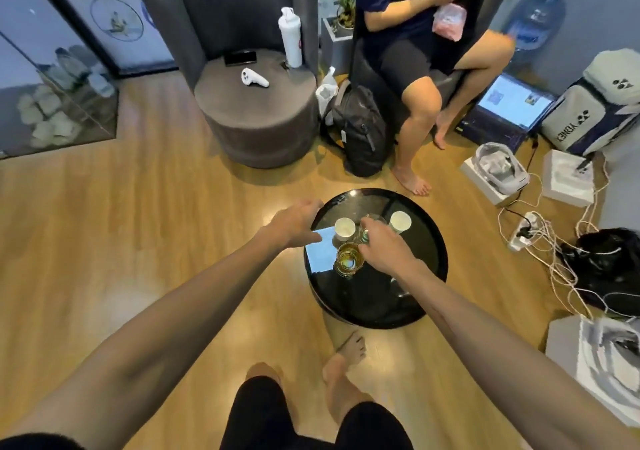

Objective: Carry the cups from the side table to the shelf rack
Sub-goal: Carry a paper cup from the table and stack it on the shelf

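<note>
While both of our arms reach down toward the round black side table [429,241], we judge the job to be at its very start: all the cups we can see stand on the table, and no shelf rack shows anywhere in view.

We count four cups, grouped on the half of the table nearer the grey stool [256,103]. A white paper cup [344,228] stands toward the left of the tabletop, a second white paper cup [400,221] toward the right, and a clear glass [372,221] sits between them. An amber glass [347,259] stands closer to us, just in front of the first paper cup.

Our right hand [382,247] is over the middle of the table, its fingers curled around the clear glass, with the thumb side close to the amber glass; whether it grips that one too, we cannot tell. Our left hand [298,222] hovers at the table's left rim, fingers loosely bent and holding nothing, near the first paper cup but apart from it.

Nothing has been carried yet, so we think every cup is left to lift and take across. A seated person [415,68] and trailing cables [540,241] lie beyond the table, worth minding when we turn.
</note>
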